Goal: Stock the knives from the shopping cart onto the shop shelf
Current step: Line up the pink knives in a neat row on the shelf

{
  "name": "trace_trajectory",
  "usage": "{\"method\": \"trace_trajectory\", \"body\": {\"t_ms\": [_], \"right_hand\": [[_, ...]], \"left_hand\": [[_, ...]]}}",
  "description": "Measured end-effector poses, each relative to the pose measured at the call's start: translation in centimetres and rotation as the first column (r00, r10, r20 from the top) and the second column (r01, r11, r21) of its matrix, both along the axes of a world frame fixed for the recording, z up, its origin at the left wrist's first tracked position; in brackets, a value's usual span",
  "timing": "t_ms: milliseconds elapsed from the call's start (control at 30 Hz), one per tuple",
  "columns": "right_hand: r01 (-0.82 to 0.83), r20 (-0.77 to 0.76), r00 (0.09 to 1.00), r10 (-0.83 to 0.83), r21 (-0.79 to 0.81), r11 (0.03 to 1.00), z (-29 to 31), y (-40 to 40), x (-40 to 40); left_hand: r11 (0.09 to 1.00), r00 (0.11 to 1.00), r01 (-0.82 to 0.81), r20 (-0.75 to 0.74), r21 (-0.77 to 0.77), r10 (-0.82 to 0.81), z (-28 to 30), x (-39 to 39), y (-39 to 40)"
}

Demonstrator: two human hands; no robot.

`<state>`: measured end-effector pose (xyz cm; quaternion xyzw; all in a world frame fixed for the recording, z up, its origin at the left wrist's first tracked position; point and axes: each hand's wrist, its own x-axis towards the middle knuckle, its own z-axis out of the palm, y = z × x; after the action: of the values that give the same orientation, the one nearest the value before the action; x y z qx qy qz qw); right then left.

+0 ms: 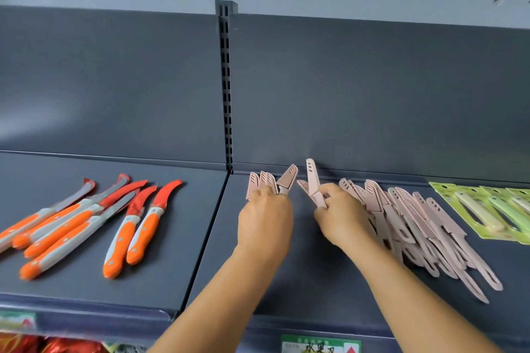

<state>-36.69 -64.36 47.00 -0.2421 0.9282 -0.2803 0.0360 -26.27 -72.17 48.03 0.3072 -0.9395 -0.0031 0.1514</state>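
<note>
the grey shop shelf has bare room between my hands, open toward the front lip. the pile of pink sheathed knives lies on it at my right. my left hand grips a fan of them, my right hand pinches one upright; fingers curled. they look light, stiff, slick plastic, so i'd hold mid-sheath.

Your left hand grips a fan of pink plastic sheathed knives over the dark grey metal shelf; your right hand pinches one more pink sheathed knife beside the heaped pink pile. Orange-handled knives lie left.
</note>
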Motion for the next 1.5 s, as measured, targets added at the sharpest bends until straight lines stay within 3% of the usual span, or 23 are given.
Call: {"method": "trace_trajectory", "body": {"t_ms": [333, 433, 567, 700, 967, 1500], "right_hand": [[-0.070, 0.235, 0.964, 0.125, -0.231, 0.971, 0.2, -2.5, 1.8], [-0.079, 0.244, 0.961, 0.126, -0.196, 0.977, 0.7, -2.6, 1.9], [-0.087, 0.238, 0.963, 0.129, -0.176, 0.980, 0.8, -2.4, 1.8], [0.006, 0.239, 0.969, 0.061, -0.269, 0.963, 0.5, -2.4, 1.4], [0.121, 0.321, 0.947, 0.017, -0.403, 0.907, 0.5, -2.5, 1.6], [-0.089, 0.171, 0.977, 0.124, -0.203, 0.975, -0.9, -3.3, 2.0]], "left_hand": [[0.985, 1.000, -0.005, -0.017, 0.175, 0.008, -1.0, 0.2, 0.7], [0.975, 0.998, 0.061, -0.029, 0.214, -0.056, -1.3, 0.3, 0.2], [0.969, 0.976, 0.216, -0.053, 0.121, -0.211, -2.0, 1.3, -1.9], [0.932, 0.942, 0.336, -0.033, 0.139, -0.335, -2.9, 2.2, -3.4], [0.914, 0.925, 0.373, -0.140, 0.161, -0.353, -4.3, 2.2, -3.9], [0.896, 0.906, 0.410, -0.189, 0.170, -0.378, -5.0, 1.2, -4.1]]}}
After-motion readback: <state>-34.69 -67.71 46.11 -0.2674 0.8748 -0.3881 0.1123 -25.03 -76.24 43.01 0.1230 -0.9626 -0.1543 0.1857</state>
